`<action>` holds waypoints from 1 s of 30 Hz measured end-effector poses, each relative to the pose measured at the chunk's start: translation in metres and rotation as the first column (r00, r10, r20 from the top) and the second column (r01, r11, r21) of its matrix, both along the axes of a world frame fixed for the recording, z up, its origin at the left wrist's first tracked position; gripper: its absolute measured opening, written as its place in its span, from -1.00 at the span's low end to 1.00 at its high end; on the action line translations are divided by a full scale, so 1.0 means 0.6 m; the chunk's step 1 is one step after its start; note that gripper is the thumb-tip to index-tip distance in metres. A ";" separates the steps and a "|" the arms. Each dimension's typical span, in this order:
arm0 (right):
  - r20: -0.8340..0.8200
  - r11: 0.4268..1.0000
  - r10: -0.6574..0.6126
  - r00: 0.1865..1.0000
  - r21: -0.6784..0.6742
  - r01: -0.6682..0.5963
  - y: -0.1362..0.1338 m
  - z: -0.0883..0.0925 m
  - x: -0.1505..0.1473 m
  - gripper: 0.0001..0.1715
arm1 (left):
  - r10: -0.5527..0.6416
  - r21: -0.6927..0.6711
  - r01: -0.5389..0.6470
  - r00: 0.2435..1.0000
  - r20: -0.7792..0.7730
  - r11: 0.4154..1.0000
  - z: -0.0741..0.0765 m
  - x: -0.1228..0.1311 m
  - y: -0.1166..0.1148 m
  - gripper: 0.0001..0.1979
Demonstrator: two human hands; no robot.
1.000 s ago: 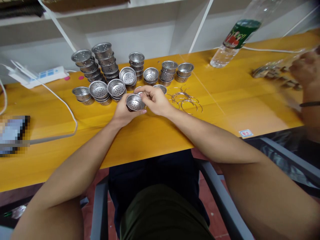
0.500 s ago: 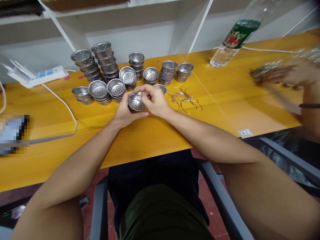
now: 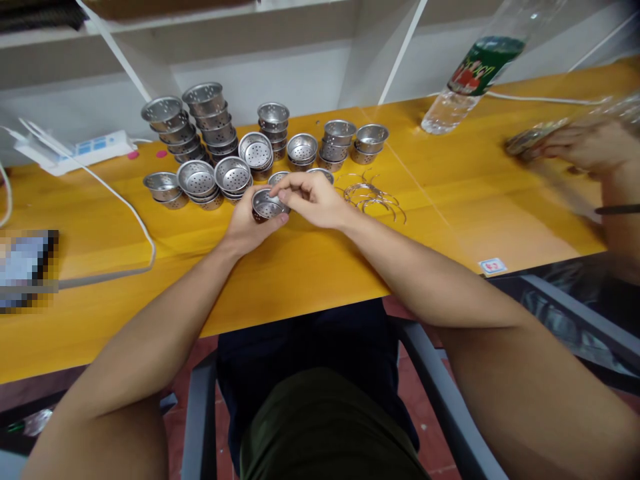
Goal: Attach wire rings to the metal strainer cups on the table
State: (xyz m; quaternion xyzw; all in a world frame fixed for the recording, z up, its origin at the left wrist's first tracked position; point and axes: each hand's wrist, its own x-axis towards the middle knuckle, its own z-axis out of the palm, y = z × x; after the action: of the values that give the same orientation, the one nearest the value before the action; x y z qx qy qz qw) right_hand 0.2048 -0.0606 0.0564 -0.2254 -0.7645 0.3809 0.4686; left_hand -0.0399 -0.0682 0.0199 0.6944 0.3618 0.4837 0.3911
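Note:
A small perforated metal strainer cup [image 3: 266, 205] is tilted slightly in my left hand [image 3: 245, 227], whose fingers and thumb wrap round its side. My right hand [image 3: 320, 202] is at the cup's right rim, its thumb and index finger drawn together there. Whatever lies between those fingertips is too small to make out. Just beyond my hands stand several stacks of similar perforated cups [image 3: 234, 175], with taller stacks [image 3: 205, 100] behind. Right of my right hand lies a loose pile of thin curved metal wires [image 3: 373, 195].
A plastic water bottle [image 3: 463, 83] stands at the back right. Another person's hand [image 3: 583, 143] works at the far right. A white power strip [image 3: 95, 152] with cables lies at the left, near a blurred-out object [image 3: 25, 270]. Shelving backs the yellow table [image 3: 300, 280].
The cup and my right-hand fingers have shifted slightly; my right index finger now reaches over the rim, and my left thumb rests higher on the cup. The other person's hand has moved a little.

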 end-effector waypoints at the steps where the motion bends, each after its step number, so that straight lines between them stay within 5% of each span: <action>1: 0.015 0.996 0.084 0.996 -0.009 -0.084 0.002 0.005 0.010 -0.58 | 0.000 -0.007 0.000 1.000 0.010 1.000 0.000 -0.001 0.001 -0.09; 7: -0.010 0.934 0.336 0.942 -0.123 -0.335 0.015 0.015 0.044 -0.41 | -0.113 -0.045 0.114 0.994 0.009 0.993 0.003 -0.003 -0.004 0.05; 30: -0.012 0.966 0.239 0.971 -0.104 -0.239 0.005 0.012 0.022 -0.18 | -0.026 0.086 0.041 0.987 -0.160 0.996 -0.004 -0.013 0.003 -0.19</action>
State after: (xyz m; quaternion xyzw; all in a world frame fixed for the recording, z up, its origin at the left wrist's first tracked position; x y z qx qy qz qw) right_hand 0.2182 -0.0576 0.0639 -0.1559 -0.7652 0.4739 0.4068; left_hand -0.0477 -0.0665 0.0176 0.7533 0.3582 0.4359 0.3380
